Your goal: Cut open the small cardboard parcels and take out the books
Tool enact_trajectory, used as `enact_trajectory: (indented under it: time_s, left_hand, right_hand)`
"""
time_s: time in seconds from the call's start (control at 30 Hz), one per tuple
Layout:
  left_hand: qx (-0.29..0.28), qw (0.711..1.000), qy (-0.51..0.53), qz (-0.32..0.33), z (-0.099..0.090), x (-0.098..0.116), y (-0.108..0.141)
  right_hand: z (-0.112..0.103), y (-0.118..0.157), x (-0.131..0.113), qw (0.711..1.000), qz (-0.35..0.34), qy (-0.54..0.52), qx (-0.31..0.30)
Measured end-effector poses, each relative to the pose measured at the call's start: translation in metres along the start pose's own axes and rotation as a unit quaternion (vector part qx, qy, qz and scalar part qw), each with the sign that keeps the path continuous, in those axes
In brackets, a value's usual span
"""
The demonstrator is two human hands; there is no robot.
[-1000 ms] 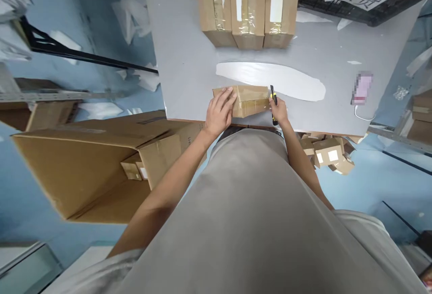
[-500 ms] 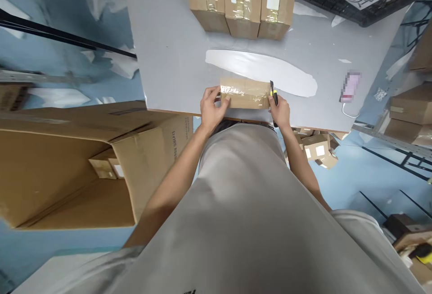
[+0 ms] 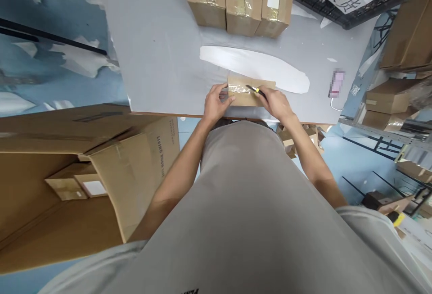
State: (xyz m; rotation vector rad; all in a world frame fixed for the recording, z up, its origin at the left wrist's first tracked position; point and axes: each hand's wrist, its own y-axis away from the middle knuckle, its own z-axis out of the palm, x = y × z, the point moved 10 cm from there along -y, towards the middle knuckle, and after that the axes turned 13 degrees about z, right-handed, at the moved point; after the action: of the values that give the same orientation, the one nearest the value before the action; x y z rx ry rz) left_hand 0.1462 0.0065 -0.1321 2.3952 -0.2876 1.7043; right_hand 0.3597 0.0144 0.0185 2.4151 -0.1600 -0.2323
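A small taped cardboard box [image 3: 243, 99] lies at the front edge of the grey table [image 3: 162, 69]. My left hand [image 3: 216, 102] grips its left end, thumb on the near side and fingers at the far side. In my right hand [image 3: 276, 103] is a black and yellow utility knife [image 3: 257, 90], its tip over the clear tape along the top of the box. Whether the blade touches the tape I cannot tell. Just beyond the box lies a long white paper strip [image 3: 256, 65].
Three taped cartons [image 3: 243, 19] stand at the table's back. A black crate [image 3: 354, 12] with a handwritten sheet is at back right, a pink phone-like object [image 3: 336, 83] at the right. A large open carton [image 3: 135, 172] holding smaller boxes stands on the left, below table height.
My right hand has moved from the box's right end to over its top, and the knife has swung from upright to pointing left along the tape. My left hand still holds the left end.
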Motion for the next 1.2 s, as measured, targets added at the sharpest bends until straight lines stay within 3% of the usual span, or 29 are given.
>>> enact_trajectory:
  time_s: [0.13, 0.3, 0.57, 1.2]
  left_hand:
    - [-0.018, 0.999, 0.007, 0.036, 0.002, 0.011, -0.001]
    - [-0.032, 0.996, 0.001, 0.08, 0.002, 0.027, 0.001]
    - [-0.042, 0.995, 0.033, 0.08, 0.006, 0.023, 0.0]
    - [-0.037, 0.997, 0.048, 0.054, 0.005, 0.016, -0.003]
  right_hand:
    - [0.015, -0.006, -0.033, 0.994, -0.033, 0.097, -0.048]
    - [0.018, -0.009, -0.05, 0.987, -0.024, 0.143, -0.063]
    - [0.017, -0.008, -0.065, 0.983, -0.019, 0.166, -0.076]
    - [0.015, -0.02, -0.076, 0.971, -0.034, 0.218, -0.087]
